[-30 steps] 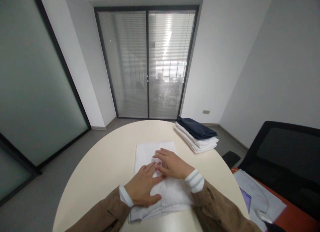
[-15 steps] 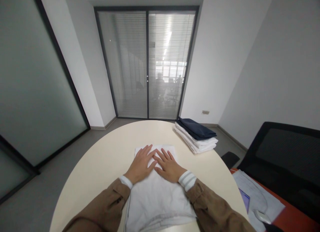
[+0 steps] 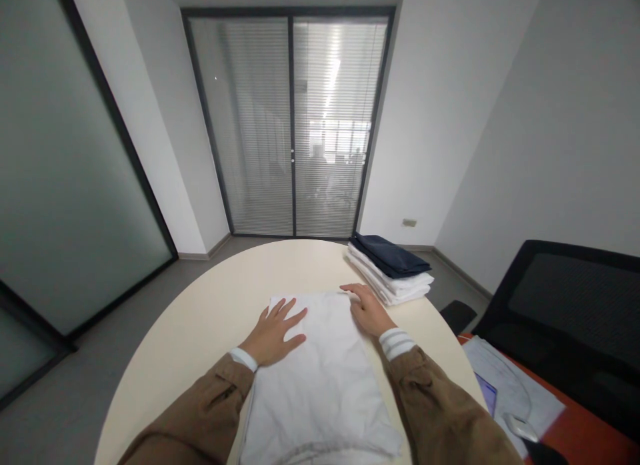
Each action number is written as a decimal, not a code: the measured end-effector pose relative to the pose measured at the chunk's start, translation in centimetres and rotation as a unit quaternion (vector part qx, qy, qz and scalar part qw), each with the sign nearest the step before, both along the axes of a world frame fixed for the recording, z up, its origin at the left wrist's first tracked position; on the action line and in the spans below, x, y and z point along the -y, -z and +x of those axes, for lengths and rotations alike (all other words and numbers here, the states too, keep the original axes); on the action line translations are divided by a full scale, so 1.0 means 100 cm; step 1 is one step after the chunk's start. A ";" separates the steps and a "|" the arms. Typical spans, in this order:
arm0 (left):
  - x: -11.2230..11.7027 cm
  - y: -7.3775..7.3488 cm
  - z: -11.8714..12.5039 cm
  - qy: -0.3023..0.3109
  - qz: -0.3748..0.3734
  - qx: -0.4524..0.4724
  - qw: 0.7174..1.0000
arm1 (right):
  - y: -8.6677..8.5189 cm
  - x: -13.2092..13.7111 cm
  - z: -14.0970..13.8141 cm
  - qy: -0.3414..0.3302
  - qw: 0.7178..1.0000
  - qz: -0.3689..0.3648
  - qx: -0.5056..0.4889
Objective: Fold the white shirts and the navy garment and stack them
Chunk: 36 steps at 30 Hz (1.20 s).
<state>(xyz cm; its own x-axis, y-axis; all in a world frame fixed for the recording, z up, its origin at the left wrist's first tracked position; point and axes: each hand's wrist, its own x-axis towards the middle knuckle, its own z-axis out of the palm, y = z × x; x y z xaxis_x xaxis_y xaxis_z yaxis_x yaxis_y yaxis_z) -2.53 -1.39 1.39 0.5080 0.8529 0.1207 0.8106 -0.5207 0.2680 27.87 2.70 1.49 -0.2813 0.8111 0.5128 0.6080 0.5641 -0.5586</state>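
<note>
A folded white garment (image 3: 325, 378) lies flat on the round table in front of me, a curved seam showing at its near end. My left hand (image 3: 275, 331) rests palm down on its left side, with the fingers spread. At the far right corner of the garment is my right hand (image 3: 369, 310). Its index finger reaches along the far edge and its other fingers are curled, with the corner between thumb and finger.
Beyond my right hand, a stack of folded white clothes (image 3: 395, 285) with dark navy ones (image 3: 393, 255) on top stands on the cream round table (image 3: 175, 358). At right are a black mesh chair (image 3: 575, 311) and a white computer mouse (image 3: 521, 426).
Both hands lay spread together on the garment's middle. Now they are apart: the left slid slightly left, and the right moved to the far right corner, its fingers curling in.
</note>
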 end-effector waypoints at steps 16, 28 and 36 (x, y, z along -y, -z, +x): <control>-0.023 0.021 -0.013 -0.169 0.025 0.208 0.963 | 0.010 -0.009 0.003 -0.062 0.978 -0.158 -0.118; -0.032 0.033 -0.016 -0.147 -0.096 0.456 0.872 | 0.006 -0.006 0.001 -0.096 0.860 -0.317 -0.387; -0.016 0.003 -0.004 -0.151 -0.239 0.667 0.690 | -0.020 0.011 -0.001 -0.146 0.833 -0.347 -0.406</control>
